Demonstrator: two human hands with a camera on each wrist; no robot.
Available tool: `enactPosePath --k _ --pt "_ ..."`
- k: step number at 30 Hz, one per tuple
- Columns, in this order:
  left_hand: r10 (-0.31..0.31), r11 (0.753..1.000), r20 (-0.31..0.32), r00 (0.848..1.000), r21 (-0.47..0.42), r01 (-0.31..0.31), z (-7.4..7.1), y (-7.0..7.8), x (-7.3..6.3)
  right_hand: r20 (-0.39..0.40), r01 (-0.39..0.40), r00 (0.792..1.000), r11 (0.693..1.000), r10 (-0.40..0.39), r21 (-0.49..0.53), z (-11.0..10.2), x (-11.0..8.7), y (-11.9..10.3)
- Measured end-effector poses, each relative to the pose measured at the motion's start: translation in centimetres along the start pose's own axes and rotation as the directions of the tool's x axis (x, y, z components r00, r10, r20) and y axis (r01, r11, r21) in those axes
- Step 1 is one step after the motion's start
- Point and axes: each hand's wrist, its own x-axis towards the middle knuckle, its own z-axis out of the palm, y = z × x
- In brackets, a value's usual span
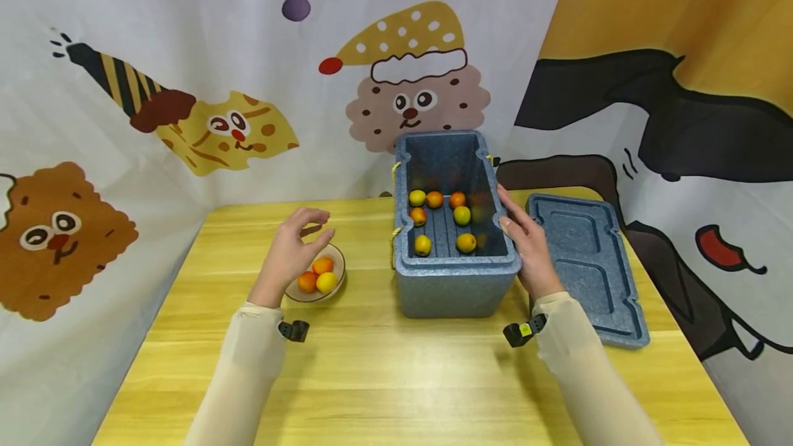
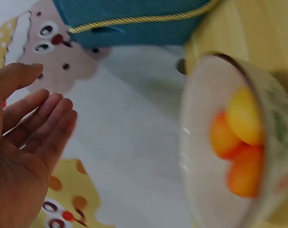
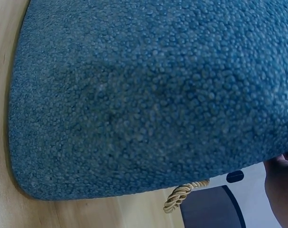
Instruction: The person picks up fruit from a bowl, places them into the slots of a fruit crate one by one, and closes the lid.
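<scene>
My left hand [image 1: 294, 246] hovers over the rim of a bowl [image 2: 200, 156], its fingers spread and nothing in them. Inside the bowl lie two orange fruits [image 1: 306, 282] and a yellow fruit [image 1: 326, 283]; they are small and round. To the right stands a deep grey-blue foam box [image 1: 455, 294], lidless, with several yellow and orange fruits [image 1: 466, 243] on its floor. My right hand [image 1: 526, 243] rests against the right side of this box, thumb at the rim and fingers fairly straight. In the right wrist view the box wall hides most of that hand.
The box's lid [image 1: 588, 267] lies flat on the wooden table [image 1: 384, 377], right of the box. Yellow rope handles [image 1: 396, 243] hang at the box's sides. A printed cloth [image 1: 347, 129] with cartoon figures hangs behind the table.
</scene>
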Motion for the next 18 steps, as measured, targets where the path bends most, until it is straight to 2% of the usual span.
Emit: enactPosePath --k 6,13,18 --pt "-0.124 0.991 0.027 0.992 0.056 0.122 -0.2 -3.0 -2.2 -0.009 0.002 1.0 1.0 -0.002 -0.011 0.1 -0.1 -0.1" --pt "-0.208 0.977 0.059 0.976 0.057 0.205 0.3 -5.0 -3.6 -0.005 0.022 1.0 1.0 -0.022 -0.003 0.1 0.1 -0.2" --pt "-0.271 0.959 0.104 0.957 0.112 0.259 0.8 -6.3 -4.4 0.0 0.008 1.0 1.0 -0.008 0.0 0.1 0.1 0.0"
